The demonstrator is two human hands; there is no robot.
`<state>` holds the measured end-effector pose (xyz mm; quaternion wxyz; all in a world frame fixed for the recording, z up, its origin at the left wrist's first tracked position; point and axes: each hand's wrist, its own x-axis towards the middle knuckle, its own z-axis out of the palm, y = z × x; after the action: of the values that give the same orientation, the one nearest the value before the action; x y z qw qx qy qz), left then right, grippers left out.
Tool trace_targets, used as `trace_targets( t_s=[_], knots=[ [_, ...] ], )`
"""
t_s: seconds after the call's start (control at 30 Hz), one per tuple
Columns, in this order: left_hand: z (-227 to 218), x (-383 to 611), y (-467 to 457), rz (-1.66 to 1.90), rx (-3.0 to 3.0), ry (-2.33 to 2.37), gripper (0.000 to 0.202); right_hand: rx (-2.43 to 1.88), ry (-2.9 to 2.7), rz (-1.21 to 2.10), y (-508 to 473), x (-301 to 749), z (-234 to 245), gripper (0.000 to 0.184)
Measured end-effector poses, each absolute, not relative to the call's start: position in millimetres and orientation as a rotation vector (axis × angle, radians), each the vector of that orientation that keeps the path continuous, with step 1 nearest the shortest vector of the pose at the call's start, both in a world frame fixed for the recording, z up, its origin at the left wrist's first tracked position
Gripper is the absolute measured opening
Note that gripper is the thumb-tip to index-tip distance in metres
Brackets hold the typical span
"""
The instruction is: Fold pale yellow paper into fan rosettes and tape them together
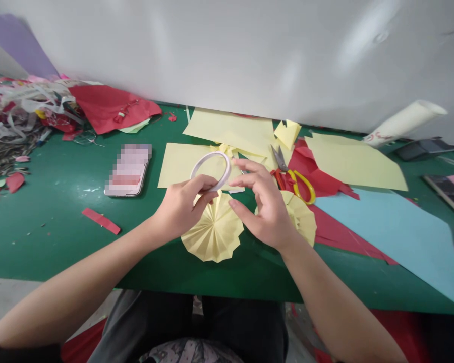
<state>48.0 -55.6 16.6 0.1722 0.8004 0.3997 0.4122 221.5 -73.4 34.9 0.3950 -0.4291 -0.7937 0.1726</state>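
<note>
My left hand (183, 204) pinches the lower edge of a roll of tape (224, 176), a thin whitish ring held up above the table. To its right, my right hand (267, 204) is open, its fingers spread and slightly curled towards the ring, with nothing visible in them. Below the roll lies a pleated yellow paper rosette (214, 234), flat near the table's front edge. A second yellow rosette (305, 222) is partly hidden behind my right hand. Scissors (302, 186) with yellow and red handles lie just beyond that hand, on red paper.
Yellow paper sheets (230, 126) lie at the back. A phone (126, 171) rests left of centre. Light blue paper (397, 234) and red paper (314, 169) cover the right side. Ribbons and wire scraps (26, 116) pile up at far left. A white roll (404, 123) leans by the wall.
</note>
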Motion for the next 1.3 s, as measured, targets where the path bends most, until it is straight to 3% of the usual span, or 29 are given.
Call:
trace_targets(
  t_s=[0.17, 0.3, 0.6, 0.77, 0.93, 1.3],
  knots=[
    [18.1, 45.4, -54.0, 1.31, 2.23, 1.3, 0.005, -1.075, -2.093, 0.308, -74.6, 219.8, 38.8, 0.004],
    [20.2, 44.0, -53.2, 1.312, 2.168, 1.322, 0.008, -1.027, -2.1, 0.263, -73.7, 218.3, 38.5, 0.003],
    [22.3, 43.0, -50.9, 1.24, 2.214, 1.235, 0.014, -0.937, -1.911, 0.368, -71.7, 220.6, 31.9, 0.01],
    [21.3, 45.0, -53.9, 1.256, 2.331, 1.191, 0.011, -1.005, -1.923, 0.216, -71.9, 217.7, 30.7, 0.031],
    [20.0, 46.1, -55.8, 1.253, 2.322, 1.152, 0.017, -1.015, -1.901, 0.132, -71.8, 215.7, 31.7, 0.012],
    [21.7, 43.9, -52.4, 1.232, 2.385, 1.037, 0.012, -1.061, -1.801, 0.37, -71.3, 218.1, 25.6, 0.004]
  ],
)
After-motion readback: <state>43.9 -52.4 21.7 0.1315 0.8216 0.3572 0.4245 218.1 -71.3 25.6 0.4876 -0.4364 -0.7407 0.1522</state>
